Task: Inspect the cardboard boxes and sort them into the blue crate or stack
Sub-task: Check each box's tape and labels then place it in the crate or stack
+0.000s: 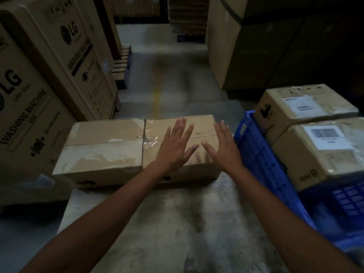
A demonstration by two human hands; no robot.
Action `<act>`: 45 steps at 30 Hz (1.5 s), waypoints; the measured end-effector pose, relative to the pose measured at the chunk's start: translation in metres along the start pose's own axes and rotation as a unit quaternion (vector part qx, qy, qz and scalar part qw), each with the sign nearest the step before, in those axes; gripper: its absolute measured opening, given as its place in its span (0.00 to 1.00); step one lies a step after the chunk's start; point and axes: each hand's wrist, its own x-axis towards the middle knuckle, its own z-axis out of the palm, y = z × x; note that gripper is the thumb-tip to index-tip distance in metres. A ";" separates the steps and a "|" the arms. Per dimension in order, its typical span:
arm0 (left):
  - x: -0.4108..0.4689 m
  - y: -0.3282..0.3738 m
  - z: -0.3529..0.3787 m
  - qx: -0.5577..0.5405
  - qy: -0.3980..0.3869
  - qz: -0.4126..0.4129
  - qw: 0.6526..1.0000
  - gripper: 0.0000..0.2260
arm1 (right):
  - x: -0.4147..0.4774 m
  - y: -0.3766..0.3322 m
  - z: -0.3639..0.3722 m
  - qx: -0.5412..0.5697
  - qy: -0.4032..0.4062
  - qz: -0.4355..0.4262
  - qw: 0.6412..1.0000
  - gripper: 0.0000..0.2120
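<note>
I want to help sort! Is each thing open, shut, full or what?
right box: taped shut.
left box: taped shut.
left hand: open, fingers spread, over right box.
right hand: open, over same box.
blue crate: holds two labelled boxes, both shut.

Your bare left forearm (110, 209) and bare right forearm (275, 201) reach forward from the lower corners, drawing closer toward the wrists. Your left hand (174, 148) is palm down, fingers straight and spread, thumb angled right. Your right hand (224, 149) sits just beside it, palm down, fingers fanned, thumb pointing left; the thumb tips are near but apart
</note>
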 end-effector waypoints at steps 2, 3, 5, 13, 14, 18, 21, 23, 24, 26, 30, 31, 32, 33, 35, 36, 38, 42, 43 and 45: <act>-0.002 0.032 -0.009 -0.019 0.024 0.027 0.999 0.33 | -0.025 0.002 -0.023 0.035 0.058 -0.003 0.998 0.38; -0.005 0.050 -0.013 -0.029 0.035 0.040 0.998 0.33 | -0.039 0.006 -0.034 0.044 0.086 -0.005 0.995 0.38; -0.009 0.089 -0.019 -0.054 0.047 0.074 0.995 0.33 | -0.069 0.017 -0.059 0.053 0.136 0.001 0.989 0.36; -0.056 0.274 -0.016 -0.151 0.046 0.251 0.955 0.33 | -0.241 0.100 -0.163 0.070 0.335 0.039 0.939 0.35; -0.065 0.300 -0.012 -0.155 0.043 0.271 0.949 0.33 | -0.267 0.111 -0.175 0.063 0.352 0.047 0.933 0.35; -0.097 0.402 0.000 -0.171 0.032 0.352 0.920 0.33 | -0.369 0.156 -0.219 0.019 0.406 0.089 0.909 0.34; -0.123 0.473 0.013 -0.184 0.013 0.401 0.897 0.33 | -0.442 0.180 -0.243 -0.010 0.429 0.146 0.891 0.34; -0.142 0.517 0.025 -0.192 -0.008 0.434 0.880 0.34 | -0.487 0.195 -0.256 -0.021 0.448 0.180 0.875 0.35; -0.151 0.537 0.031 -0.194 -0.018 0.450 0.871 0.34 | -0.507 0.202 -0.262 -0.022 0.456 0.197 0.868 0.35; -0.168 0.574 0.042 -0.194 -0.036 0.479 0.855 0.34 | -0.545 0.216 -0.271 -0.026 0.473 0.230 0.850 0.35; -0.195 0.638 0.066 -0.166 -0.074 0.524 0.832 0.34 | -0.610 0.242 -0.280 0.005 0.511 0.298 0.806 0.34; -0.200 0.652 0.073 -0.155 -0.082 0.538 0.824 0.34 | -0.623 0.248 -0.281 0.021 0.519 0.315 0.794 0.35; -0.203 0.666 0.080 -0.145 -0.088 0.551 0.817 0.34 | -0.635 0.255 -0.281 0.038 0.526 0.332 0.782 0.36; -0.205 0.679 0.088 -0.139 -0.096 0.562 0.810 0.34 | -0.646 0.263 -0.281 0.055 0.532 0.351 0.769 0.36; -0.208 0.703 0.102 -0.137 -0.111 0.575 0.799 0.34 | -0.664 0.283 -0.281 0.087 0.543 0.384 0.742 0.36; -0.208 0.715 0.110 -0.142 -0.120 0.576 0.796 0.34 | -0.671 0.294 -0.282 0.099 0.548 0.399 0.729 0.36; -0.207 0.739 0.130 -0.169 -0.153 0.554 0.800 0.34 | -0.682 0.318 -0.285 0.129 0.554 0.429 0.702 0.35; -0.191 0.786 0.189 -0.257 -0.264 0.433 0.822 0.31 | -0.697 0.383 -0.290 0.247 0.518 0.465 0.674 0.37; -0.185 0.797 0.207 -0.249 -0.279 0.421 0.826 0.31 | -0.699 0.401 -0.292 0.287 0.513 0.469 0.659 0.38; -0.175 0.818 0.244 -0.192 -0.286 0.440 0.829 0.32 | -0.706 0.437 -0.294 0.364 0.514 0.470 0.618 0.33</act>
